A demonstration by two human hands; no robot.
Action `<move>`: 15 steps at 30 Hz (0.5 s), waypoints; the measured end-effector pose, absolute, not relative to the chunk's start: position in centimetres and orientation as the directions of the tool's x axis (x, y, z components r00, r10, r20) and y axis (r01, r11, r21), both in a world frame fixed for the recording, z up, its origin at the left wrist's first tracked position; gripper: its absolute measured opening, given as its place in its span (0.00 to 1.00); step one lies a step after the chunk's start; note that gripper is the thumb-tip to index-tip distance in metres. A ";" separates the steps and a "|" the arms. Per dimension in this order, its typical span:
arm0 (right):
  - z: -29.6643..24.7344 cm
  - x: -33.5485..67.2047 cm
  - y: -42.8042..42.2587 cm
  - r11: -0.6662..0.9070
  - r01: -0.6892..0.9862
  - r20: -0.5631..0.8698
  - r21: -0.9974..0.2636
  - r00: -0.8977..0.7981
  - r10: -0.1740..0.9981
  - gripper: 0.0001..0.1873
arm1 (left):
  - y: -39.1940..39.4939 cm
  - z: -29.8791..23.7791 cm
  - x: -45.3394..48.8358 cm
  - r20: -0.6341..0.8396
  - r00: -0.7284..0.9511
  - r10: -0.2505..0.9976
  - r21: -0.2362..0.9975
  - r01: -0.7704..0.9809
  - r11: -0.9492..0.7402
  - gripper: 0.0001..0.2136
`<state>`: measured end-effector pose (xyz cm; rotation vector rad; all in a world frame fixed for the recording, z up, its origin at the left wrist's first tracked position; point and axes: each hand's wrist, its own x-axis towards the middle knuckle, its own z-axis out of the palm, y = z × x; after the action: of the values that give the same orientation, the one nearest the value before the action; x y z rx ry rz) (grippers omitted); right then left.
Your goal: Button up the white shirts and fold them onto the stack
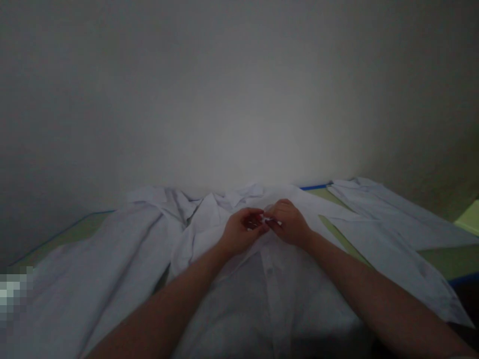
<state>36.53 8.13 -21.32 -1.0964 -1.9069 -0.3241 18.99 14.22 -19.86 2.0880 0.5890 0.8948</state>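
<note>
A white button-front shirt lies spread on the table in front of me, its placket running toward my body. My left hand pinches the shirt's front edge between thumb and fingertips. Close against it, my right hand also has its fingers closed on the same bit of placket. The fingertips of both hands meet there; whether a button sits between them is too dim to make out. A button shows lower on the placket.
More white garments lie heaped on the left. Another white garment stretches out on the right. Beneath is a green tabletop with a blue edge. A grey wall rises directly behind it.
</note>
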 end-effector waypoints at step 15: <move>-18.7 51.1 -0.8 -0.289 0.942 0.017 -0.169 0.296 0.955 0.32 | 13.7 -20.1 19.5 0.425 0.521 0.740 0.674 0.364 -0.643 0.12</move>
<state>51.08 -0.84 -18.70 -2.4074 -1.7765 0.1310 19.52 13.71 -20.10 2.2518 0.8977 0.9731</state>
